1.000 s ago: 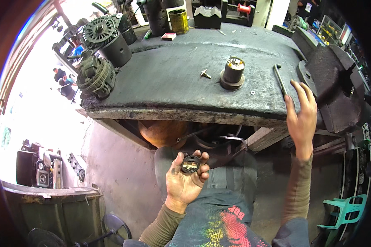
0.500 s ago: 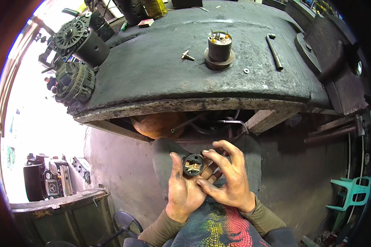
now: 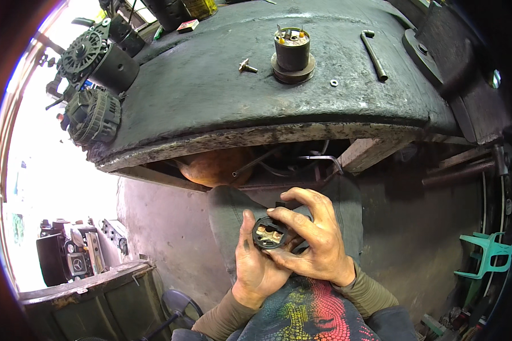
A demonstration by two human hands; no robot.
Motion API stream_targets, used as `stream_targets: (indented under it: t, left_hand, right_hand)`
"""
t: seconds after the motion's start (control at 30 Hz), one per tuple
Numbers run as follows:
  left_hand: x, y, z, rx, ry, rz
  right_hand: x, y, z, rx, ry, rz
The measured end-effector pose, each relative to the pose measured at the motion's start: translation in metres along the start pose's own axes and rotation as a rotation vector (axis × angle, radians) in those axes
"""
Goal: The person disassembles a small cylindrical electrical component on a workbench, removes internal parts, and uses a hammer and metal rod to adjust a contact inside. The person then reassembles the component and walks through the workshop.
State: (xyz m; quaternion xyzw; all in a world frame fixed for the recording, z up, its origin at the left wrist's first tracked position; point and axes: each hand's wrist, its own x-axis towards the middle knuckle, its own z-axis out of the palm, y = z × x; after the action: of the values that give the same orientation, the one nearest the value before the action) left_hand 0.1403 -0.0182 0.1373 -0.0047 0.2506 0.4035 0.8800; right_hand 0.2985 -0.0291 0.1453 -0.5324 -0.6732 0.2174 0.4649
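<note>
Above my lap I hold a round black solenoid cap (image 3: pixel 270 234) with its hollow side up; copper-coloured contacts show inside it. My left hand (image 3: pixel 259 273) cradles it from below, the thumb along its left rim. My right hand (image 3: pixel 318 241) closes on its right side, index fingertip at the upper rim and thumb at the lower rim. A small dark piece stands out by the right fingertips; its kind is unclear. On the bench, a dark metal solenoid body (image 3: pixel 293 57) stands upright on a round base, with terminals on top. Beside it lies a small metal bolt-like part (image 3: pixel 247 66).
A washer (image 3: pixel 334 83) and an angled socket wrench (image 3: pixel 374 55) lie on the dark bench (image 3: pixel 199 96). Two alternators (image 3: pixel 94 116) sit at its left end. A heavy vise-like metal block (image 3: pixel 461 74) stands right. A green plastic stool (image 3: pixel 486 256) is at far right.
My right hand has moved in and closed on the cap, which is now tilted so that its contacts show more. The bench appears slightly higher in view.
</note>
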Motion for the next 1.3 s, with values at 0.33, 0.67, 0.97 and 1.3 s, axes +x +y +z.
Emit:
stream_targets:
  t: [0.33, 0.67, 0.97, 1.3]
  left_hand:
    - [-0.004, -0.002, 0.001, 0.124, 0.085, -0.002]
    - [-0.003, -0.002, -0.005, 0.082, -0.063, -0.055]
    - [-0.003, -0.005, -0.011, -0.012, -0.058, -0.041]
    - [0.007, 0.021, -0.026, -0.004, -0.228, 0.009]
  right_hand:
    - [0.0, 0.0, -0.005, 0.085, -0.032, 0.02]
    - [0.0, 0.004, -0.009, 0.16, -0.069, 0.046]
    - [-0.001, 0.007, -0.011, 0.196, -0.098, 0.054]
    - [-0.071, 0.138, -0.022, 0.012, -0.02, 0.649]
